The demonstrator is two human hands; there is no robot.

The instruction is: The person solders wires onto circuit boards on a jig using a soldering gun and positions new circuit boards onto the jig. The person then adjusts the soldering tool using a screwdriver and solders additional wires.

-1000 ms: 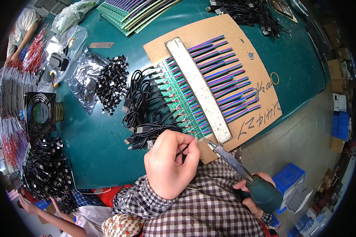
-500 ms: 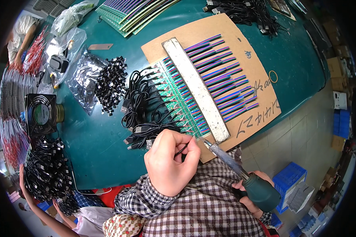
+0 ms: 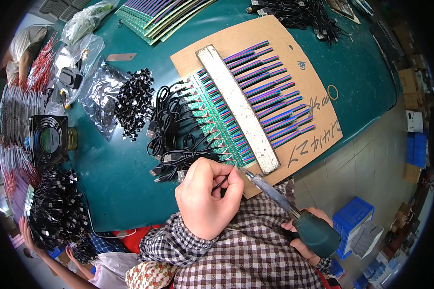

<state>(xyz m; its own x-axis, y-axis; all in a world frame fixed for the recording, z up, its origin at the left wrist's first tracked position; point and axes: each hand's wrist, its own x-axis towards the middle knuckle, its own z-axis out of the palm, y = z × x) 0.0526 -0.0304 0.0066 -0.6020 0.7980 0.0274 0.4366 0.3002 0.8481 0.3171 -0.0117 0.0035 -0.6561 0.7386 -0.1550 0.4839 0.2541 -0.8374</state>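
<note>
My left hand (image 3: 211,195) pinches the end of a black USB cable (image 3: 220,183) at the near corner of a green circuit board panel (image 3: 216,123). In my right hand (image 3: 305,226) is a dark green soldering iron (image 3: 315,233), its tip close to the same corner, near my left fingertips. Whether the tip touches the board I cannot tell. Several black cables with USB plugs (image 3: 173,130) are joined along the panel's left edge. Striped ribbon wires (image 3: 275,94) run off its other side. Across them lies a worn whitish metal bar (image 3: 238,108), all on a brown cardboard sheet (image 3: 306,149).
Left of the cables lie small black connectors (image 3: 135,103), a plastic bag (image 3: 103,96) and a fan (image 3: 49,139). More panels (image 3: 164,17) are stacked at the far edge, with black cables (image 3: 299,19) at far right. Co-workers' hands (image 3: 28,236) show at left.
My hands have hardly moved; the soldering iron's tip has drawn back very slightly from the board corner. At left, a co-worker's hand has moved lower beside the cable pile.
</note>
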